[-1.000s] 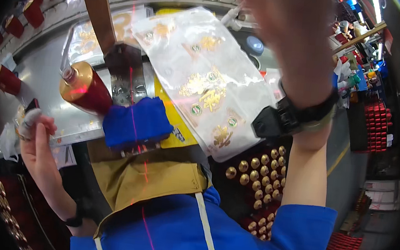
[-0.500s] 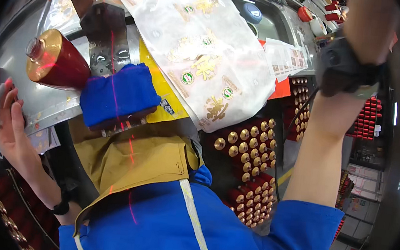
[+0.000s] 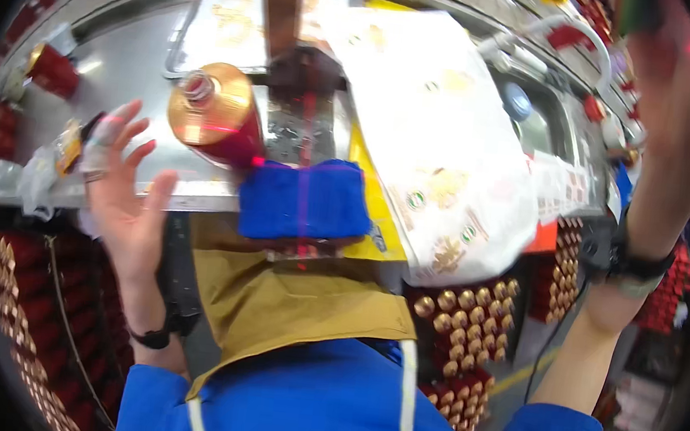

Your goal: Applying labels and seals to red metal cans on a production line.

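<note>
My left hand (image 3: 132,203) is raised at the left over the metal bench edge, fingers spread, holding nothing. Pale wrapping covers at least one fingertip. Just right of it is a dark red bottle (image 3: 232,136) with a gold shoulder and a clear neck, tilted beside a folded blue cloth (image 3: 305,202). The cloth sits on the near end of a wet dark fixture (image 3: 302,124). High at the far right, my right hand (image 3: 667,60) is smeared by motion and partly cut off. A dark green shape (image 3: 637,13) shows by it; whether I hold it is unclear.
White printed sheeting (image 3: 441,167) drapes over the bench, with yellow material (image 3: 366,209) under its left edge. A sink (image 3: 537,118) lies beyond on the right. Many gold-topped red bottles (image 3: 472,323) stand below the bench. A red cup-like container (image 3: 53,71) is at the far left.
The whole view has swung, shifting the bench, bottle and cloth rightward in the picture. More of my right hand shows at the upper right. My left hand stays spread, now nearer the bottle.
</note>
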### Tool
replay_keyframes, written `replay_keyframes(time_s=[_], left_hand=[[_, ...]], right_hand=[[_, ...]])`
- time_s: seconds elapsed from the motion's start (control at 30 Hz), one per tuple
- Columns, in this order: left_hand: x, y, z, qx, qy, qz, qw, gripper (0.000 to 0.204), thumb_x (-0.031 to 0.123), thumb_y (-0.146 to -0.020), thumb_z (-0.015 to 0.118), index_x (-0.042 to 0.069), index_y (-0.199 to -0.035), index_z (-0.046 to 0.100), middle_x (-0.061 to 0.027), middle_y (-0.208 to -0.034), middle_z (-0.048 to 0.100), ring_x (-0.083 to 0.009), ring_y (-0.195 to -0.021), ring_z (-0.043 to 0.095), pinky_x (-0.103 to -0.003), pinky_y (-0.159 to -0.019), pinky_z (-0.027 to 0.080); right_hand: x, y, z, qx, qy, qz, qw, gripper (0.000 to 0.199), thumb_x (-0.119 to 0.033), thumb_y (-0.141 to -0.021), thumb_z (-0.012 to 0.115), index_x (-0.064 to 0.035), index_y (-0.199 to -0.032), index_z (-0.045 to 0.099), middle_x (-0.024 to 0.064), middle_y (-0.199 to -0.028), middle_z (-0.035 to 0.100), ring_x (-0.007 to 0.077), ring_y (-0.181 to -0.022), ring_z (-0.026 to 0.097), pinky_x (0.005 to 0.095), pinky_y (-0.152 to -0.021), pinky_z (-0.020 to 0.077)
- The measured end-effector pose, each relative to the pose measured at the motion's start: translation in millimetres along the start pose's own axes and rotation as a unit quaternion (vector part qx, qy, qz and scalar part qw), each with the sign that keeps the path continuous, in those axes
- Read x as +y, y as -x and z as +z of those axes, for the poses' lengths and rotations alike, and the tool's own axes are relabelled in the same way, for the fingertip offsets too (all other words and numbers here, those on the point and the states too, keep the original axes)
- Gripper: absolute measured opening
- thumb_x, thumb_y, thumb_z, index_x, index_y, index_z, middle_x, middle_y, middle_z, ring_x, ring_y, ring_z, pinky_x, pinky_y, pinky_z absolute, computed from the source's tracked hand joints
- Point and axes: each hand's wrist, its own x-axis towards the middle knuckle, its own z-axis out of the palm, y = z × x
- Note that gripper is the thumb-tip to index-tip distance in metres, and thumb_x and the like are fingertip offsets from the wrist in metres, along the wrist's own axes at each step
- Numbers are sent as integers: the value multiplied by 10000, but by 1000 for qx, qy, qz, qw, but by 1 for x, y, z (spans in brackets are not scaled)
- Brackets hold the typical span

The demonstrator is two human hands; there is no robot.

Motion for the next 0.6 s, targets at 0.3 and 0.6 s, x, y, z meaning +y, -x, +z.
replay_keyframes(time_s=[0.3, 0.6], left_hand=[[2, 1, 42, -13, -108, 16, 994, 1089, 246, -705, 947, 3, -1540, 290, -214, -1557, 372, -341, -1434, 405, -459, -1184, 335], [-24, -18, 89, 141, -27, 65, 987, 778, 127, -687, 926, 16, -1325, 494, -160, -1360, 472, -315, -1257, 534, -429, -1034, 492]], right_hand=[[45, 80, 141, -166, 106, -216, 956, 286, 115, -755, 747, -27, -1002, 723, 90, -940, 736, 224, -850, 687, 329, -782, 540], [55, 91, 203, -193, 149, -369, 897, 295, -94, -676, 709, -101, -969, 739, 15, -908, 725, 200, -829, 660, 340, -738, 508]])
